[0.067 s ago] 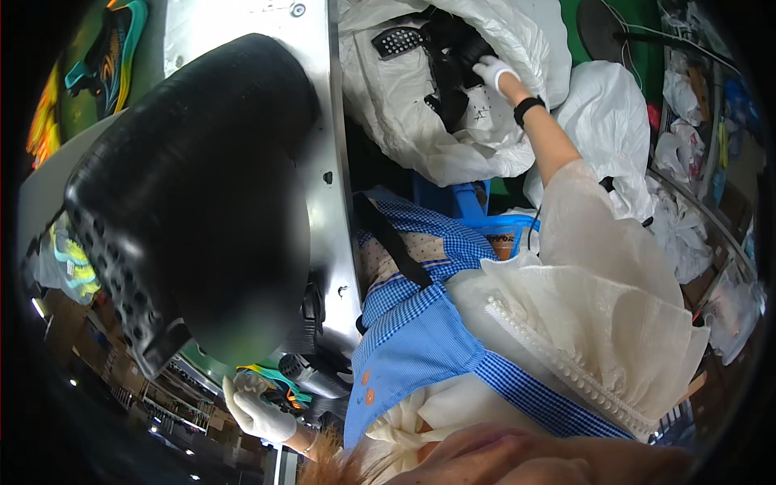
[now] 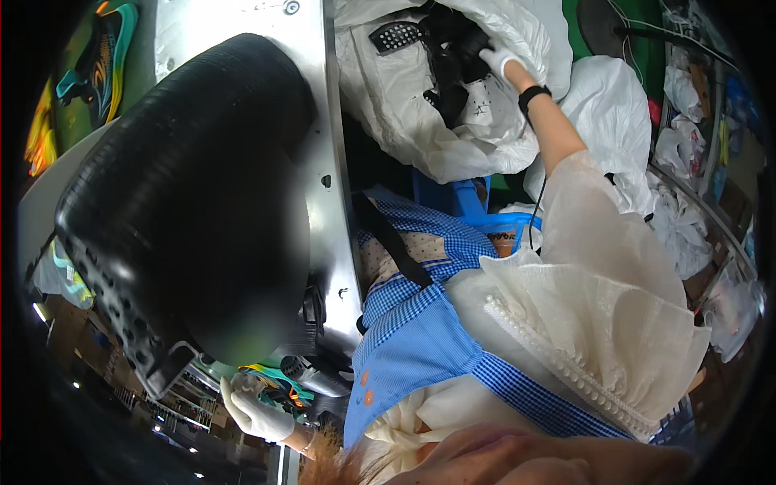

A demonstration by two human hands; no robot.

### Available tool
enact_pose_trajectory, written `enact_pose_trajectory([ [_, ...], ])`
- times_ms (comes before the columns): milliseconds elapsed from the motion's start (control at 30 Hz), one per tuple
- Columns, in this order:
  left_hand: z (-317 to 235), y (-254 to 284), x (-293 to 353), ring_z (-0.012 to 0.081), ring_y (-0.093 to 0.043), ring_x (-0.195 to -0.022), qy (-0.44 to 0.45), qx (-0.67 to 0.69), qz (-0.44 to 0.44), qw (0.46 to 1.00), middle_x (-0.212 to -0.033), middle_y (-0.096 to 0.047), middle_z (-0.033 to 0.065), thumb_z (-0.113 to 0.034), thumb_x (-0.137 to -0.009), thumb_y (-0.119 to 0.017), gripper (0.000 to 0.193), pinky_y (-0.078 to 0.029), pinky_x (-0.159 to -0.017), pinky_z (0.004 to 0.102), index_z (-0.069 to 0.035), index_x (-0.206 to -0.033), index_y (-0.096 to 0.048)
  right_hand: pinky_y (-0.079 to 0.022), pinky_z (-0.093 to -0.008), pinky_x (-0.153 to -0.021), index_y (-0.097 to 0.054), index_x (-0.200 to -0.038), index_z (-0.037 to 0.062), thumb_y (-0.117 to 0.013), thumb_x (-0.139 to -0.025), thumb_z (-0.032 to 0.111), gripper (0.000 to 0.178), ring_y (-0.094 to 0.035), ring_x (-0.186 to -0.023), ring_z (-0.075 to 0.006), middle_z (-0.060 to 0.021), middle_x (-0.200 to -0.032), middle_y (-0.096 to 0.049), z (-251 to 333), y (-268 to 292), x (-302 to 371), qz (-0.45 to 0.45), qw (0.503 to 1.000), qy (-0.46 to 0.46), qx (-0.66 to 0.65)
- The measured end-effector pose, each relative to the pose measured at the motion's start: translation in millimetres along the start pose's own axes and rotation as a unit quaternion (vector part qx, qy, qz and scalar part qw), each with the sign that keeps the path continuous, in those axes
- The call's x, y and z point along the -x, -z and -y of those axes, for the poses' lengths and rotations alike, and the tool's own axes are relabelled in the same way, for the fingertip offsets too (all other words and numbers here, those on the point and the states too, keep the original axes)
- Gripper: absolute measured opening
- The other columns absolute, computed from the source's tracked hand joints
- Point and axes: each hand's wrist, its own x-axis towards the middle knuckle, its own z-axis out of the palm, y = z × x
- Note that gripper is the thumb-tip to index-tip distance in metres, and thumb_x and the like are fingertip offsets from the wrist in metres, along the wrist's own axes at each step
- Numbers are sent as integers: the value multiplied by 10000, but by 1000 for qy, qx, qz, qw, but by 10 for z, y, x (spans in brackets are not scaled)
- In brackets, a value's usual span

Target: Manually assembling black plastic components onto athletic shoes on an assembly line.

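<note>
Right hand point(image 2: 497, 58) sits in the white plastic bag point(image 2: 404, 105), your fingers closed on a black shoe part point(image 2: 461, 40). Left hand point(image 2: 255, 412), gloved, low beside the black duct point(image 2: 186, 202); finger state unclear.

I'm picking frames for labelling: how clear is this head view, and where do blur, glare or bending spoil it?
Head view: strong fisheye bending with dark rim; glare on the metal panel; black ribbed duct partly smeared; right hand in the white bag reasonably sharp; left hand dim.

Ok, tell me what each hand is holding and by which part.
The right hand, gloved, grips a black item inside the white plastic bag, at its right end. The left hand, gloved, rests by a colourful shoe; whether it grips cannot be told.
</note>
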Motion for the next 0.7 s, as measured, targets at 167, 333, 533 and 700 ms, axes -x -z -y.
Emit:
enact_pose_trajectory([
  [167, -46, -141, -136, 164, -570, -791, 5, -17, -6, 1000, -980, -591, 131, -212, -982, -405, 366, -475, -692, 237, 61, -1202, -510, -297, -334, -1061, -584, -1188, 81, -498, -878, 290, 383, -406, -1257, -325, -104, -1318, -501, -353, 433, -463, -90, 984, 93, 119],
  [333, -122, -167, -213, 166, -594, -793, 37, -55, -23, 997, -945, -613, 136, -204, -956, -456, 314, -492, -707, 241, 69, -1036, -588, -337, -354, -1018, -572, -1187, 59, -535, -853, 310, 420, -445, -1201, -339, -138, -1273, -521, -227, 557, -483, -61, 981, 99, 154],
  [533, -29, -142, -278, 207, -627, -835, 29, -113, -43, 992, -1042, -616, 148, -264, -949, -473, 398, -500, -719, 276, 14, -1231, -510, -384, -378, -966, -557, -1186, 32, -579, -823, 334, 473, -491, -1135, -356, -179, -1219, -545, 292, 851, -426, -41, 973, 115, 194],
  [700, -223, -239, -212, 185, -613, -755, 0, -106, -25, 994, -812, -661, 162, -283, -921, -498, 428, -482, -757, 304, 113, -843, -638, -404, -415, -934, -561, -1161, 6, -650, -736, 434, 610, -529, -1074, -382, -217, -1140, -581, 393, 839, -598, -62, 973, 113, 192],
])
